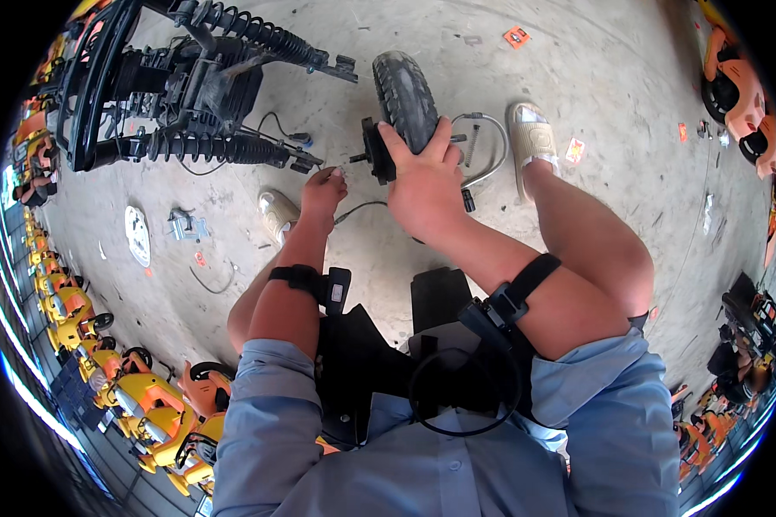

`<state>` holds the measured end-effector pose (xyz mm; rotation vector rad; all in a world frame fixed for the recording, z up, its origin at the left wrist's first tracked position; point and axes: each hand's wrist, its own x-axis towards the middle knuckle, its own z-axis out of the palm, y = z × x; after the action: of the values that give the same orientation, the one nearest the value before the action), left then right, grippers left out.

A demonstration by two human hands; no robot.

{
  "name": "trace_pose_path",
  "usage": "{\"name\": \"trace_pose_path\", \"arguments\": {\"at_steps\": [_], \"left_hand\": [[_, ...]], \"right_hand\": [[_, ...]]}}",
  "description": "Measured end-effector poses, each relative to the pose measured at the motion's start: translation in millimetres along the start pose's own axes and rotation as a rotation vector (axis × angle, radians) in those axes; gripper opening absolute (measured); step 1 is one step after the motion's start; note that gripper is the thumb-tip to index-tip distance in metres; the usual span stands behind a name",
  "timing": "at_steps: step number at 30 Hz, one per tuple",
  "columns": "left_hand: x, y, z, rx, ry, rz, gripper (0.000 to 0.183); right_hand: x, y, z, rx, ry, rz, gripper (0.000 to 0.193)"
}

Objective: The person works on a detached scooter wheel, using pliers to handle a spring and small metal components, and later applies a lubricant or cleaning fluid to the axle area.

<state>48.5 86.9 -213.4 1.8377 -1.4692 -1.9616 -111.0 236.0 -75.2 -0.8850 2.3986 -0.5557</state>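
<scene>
Your left hand (pixel 326 191) curls its fingers together; I can't tell whether they pinch anything. Your right hand (pixel 428 185), fingers spread apart, lies on the wheel (pixel 405 96), which stands upright, right of a shock absorber (pixel 220 148).

Grey floor (pixel 595 95) — wheel (pixel 405 99) at 12 o'clock, orange card (pixel 516 36) at 1, packet (pixel 575 151) at 2, white oval piece (pixel 137 234) at 9.

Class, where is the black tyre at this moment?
Head view, upper centre: the black tyre is between the black coil springs and the right beige sandal, the right hand at its near end.
</scene>
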Motion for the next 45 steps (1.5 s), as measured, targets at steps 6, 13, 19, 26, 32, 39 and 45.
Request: {"name": "trace_pose_path", "arguments": {"at_steps": [6,13,19,26,32,39,45], "left_hand": [[19,-11,4,0.005,-0.026,0.066,0.036],[27,-10,8,0.056,-0.055,0.087,0.033],[32,-13,3,-0.023,-0.058,0.011,0.034],[38,-14,-1,0.024,-0.035,-0.031,0.037],[35,-15,1,-0.087,-0.121,0.068,0.037],[28,-12,7,-0.102,-0.138,0.089,0.04],[40,-14,7,-0.126,-0.209,-0.075,0.035]], "right_hand": [[-1,4,3,-0.015,0.02,-0.022,0.077],[-1,8,7,0.052,0.013,-0.008,0.073],[-1,10,3,0.098,-0.013,-0.021,0.055],[-2,7,4,0.086,0.016,-0.015,0.047],[-1,10,6,0.096,0.064,-0.021,0.044],[1,12,4,0.086,0.053,-0.003,0.044],[3,10,-4,0.061,0.014,0.024,0.06]]}}
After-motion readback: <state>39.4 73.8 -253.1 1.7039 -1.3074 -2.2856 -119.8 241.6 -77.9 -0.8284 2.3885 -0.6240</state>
